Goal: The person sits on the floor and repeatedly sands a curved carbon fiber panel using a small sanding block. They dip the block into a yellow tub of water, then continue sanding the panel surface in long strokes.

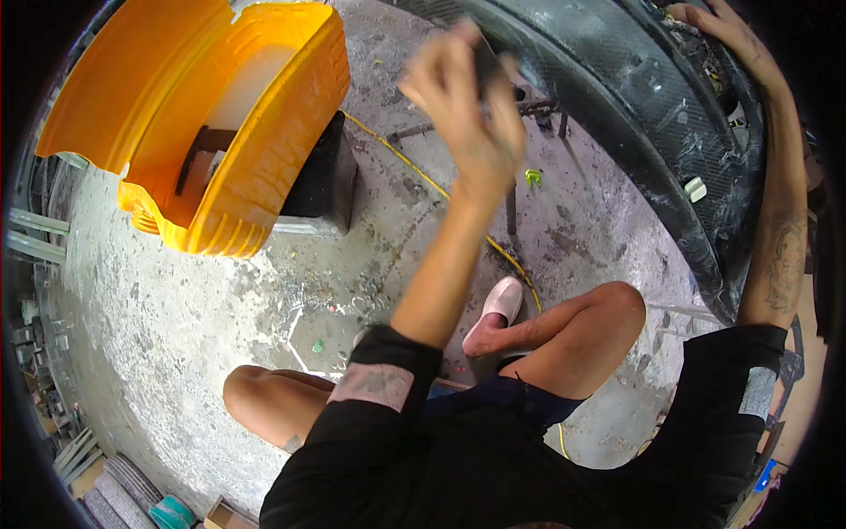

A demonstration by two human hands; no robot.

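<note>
Your blurred left hand (471, 119): fingers curled around dark, flat-looking block (486, 66), block between fingers and thumb, near edge of black, curved, woven-textured panel (608, 97); contact unclear. Your right hand (727, 33): at panel's upper right, fingers pointing inward; cannot tell whether gripping.

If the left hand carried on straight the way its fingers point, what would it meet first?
Probably the black curved panel, with the dark object in the left hand leading; blur leaves depth and contact unclear.
</note>
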